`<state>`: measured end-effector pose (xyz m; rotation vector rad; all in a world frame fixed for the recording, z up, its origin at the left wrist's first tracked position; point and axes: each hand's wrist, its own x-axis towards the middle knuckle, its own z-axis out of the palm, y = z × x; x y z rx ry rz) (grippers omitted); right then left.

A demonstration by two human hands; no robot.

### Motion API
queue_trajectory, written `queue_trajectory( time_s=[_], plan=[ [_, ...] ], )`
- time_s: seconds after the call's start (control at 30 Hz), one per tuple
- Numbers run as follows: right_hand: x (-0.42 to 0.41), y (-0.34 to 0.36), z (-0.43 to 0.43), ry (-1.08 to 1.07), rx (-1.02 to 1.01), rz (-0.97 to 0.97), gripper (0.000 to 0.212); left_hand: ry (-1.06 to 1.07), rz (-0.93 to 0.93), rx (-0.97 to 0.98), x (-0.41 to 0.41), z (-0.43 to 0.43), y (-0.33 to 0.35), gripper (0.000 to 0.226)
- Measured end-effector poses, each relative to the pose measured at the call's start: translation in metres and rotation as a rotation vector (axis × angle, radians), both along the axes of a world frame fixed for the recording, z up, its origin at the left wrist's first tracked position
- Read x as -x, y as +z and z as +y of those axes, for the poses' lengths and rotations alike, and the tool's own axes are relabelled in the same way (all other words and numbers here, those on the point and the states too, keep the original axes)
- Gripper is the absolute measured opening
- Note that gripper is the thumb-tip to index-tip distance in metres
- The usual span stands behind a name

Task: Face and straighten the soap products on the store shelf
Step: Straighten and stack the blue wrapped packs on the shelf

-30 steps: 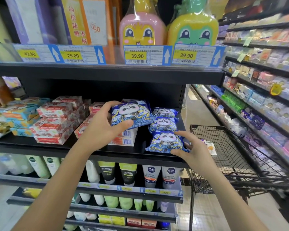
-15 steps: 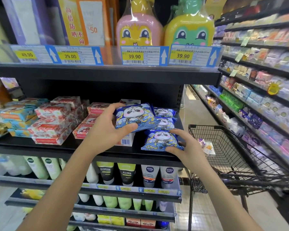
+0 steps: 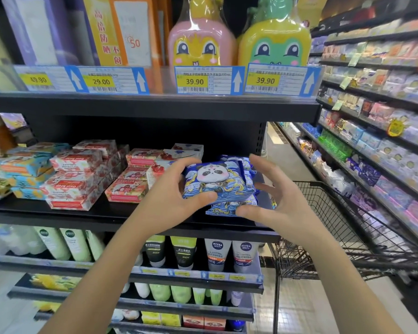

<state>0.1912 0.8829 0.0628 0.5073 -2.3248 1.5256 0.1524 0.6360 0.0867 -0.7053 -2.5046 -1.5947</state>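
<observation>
Head view: left hand (image 3: pixel 164 198), gripping a panda soap pack (image 3: pixel 215 179), has carried it rightward onto the panda stack (image 3: pixel 229 209) at the shelf (image 3: pixel 82 215) front-right corner; right hand (image 3: pixel 275 208), fingers spread, steadies it, so facing seems near done.

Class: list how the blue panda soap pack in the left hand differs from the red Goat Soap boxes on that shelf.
The panda soap pack is a soft blue pouch; the Goat Soap boxes are stiff red-and-white cartons. The left hand grips the pack, its front toward the camera; the boxes lie stacked, untouched. Both are on the same black shelf.
</observation>
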Motion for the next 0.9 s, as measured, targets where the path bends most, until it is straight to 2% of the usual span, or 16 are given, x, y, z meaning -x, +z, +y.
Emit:
queue_trajectory(
  time_s=[0.2,0.43,0.67,0.8,0.9],
  plan=[
    [0.000,0.000,0.006,-0.003,-0.100,-0.048,0.091,-0.093,-0.046,0.029,-0.004,0.016,-0.015,0.065],
    [0.002,-0.008,0.009,-0.032,-0.099,-0.086,0.083,-0.121,-0.038,0.046,-0.003,0.024,-0.025,0.069],
    [0.014,-0.015,0.023,-0.130,0.005,-0.156,0.073,0.018,0.100,0.050,0.004,0.016,-0.054,0.076],
    [0.052,-0.021,0.038,-0.255,-0.001,-0.186,0.079,0.086,0.223,0.212,0.006,0.007,-0.092,0.051],
    [0.085,-0.024,0.044,-0.306,-0.022,-0.206,0.083,0.112,0.277,0.353,0.011,0.003,-0.119,0.051]
  ],
)
